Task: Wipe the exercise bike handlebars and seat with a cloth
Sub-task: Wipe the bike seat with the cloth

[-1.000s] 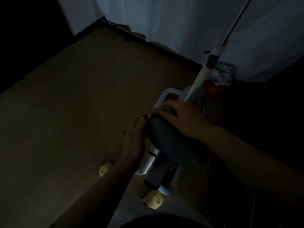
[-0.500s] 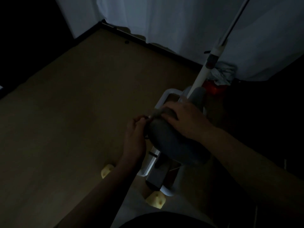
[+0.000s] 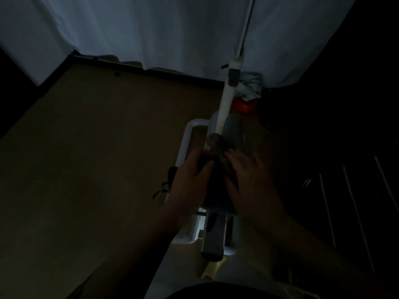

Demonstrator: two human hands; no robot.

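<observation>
Camera tilted up; more curtain (image 3: 151, 29) came into view. Right hand (image 3: 248, 175) slid from the seat's (image 3: 216, 199) nose toward its middle, fingers flatter. Cloth (image 3: 218, 145) emerged bunched ahead of both hands. Left hand (image 3: 190, 175) closed in beside it.

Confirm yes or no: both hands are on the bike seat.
Yes: the left hand and right hand both rest on the dark seat.

In the dim room we see our left hand (image 3: 190, 169) gripping the near-left edge of the grey seat (image 3: 216, 197), our right hand (image 3: 248, 171) pressing a crumpled cloth (image 3: 218, 145) flat on its top, with the white bike frame (image 3: 185, 139) below and pale curtains (image 3: 151, 29) behind.
</observation>
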